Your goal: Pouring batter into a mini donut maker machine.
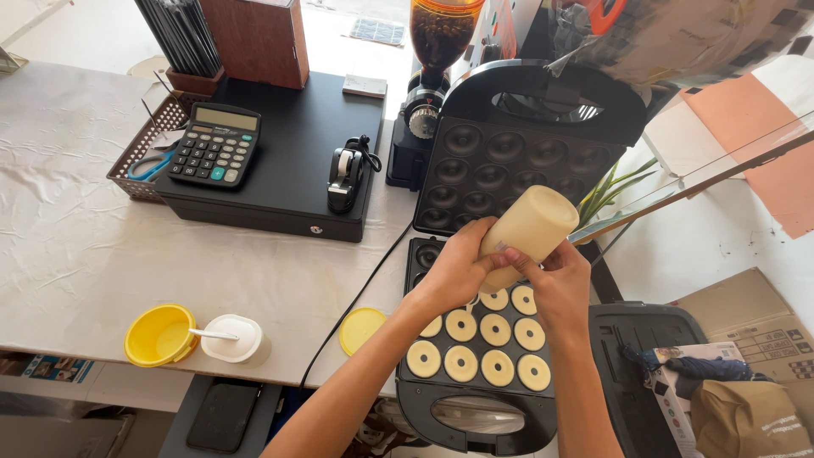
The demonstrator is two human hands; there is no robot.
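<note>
Left hand: the left hand (454,270) is curled tight around the lower part of a cream squeeze bottle (527,233), fingers wrapped over its near side.
Right hand: the right hand (558,280) grips the same bottle from the right, its fingers (519,257) pinching the bottle's lower end where it meets the left hand.
Squeeze bottle: tilted, its flat base pointing up and to the far right, its lower end hidden between the two hands; whether a nozzle touches the plate cannot be seen.
Doughnut maker: a black mini doughnut maker (475,416) lies open directly under the hands, its lid (509,161) standing up on the far side with empty ring moulds.
Batter rings: pale batter rings (496,329) fill most of the moulds in the lower plate, just near of the hands.
Left of the hands: a yellow lid (360,331) lies flat on the white table (76,246); well to the left stand a yellow bowl (159,336) and a white cup (233,337) with a spoon.
Far side: a calculator (214,144) and a tape dispenser (346,176) sit on a black cash drawer (280,195).
</note>
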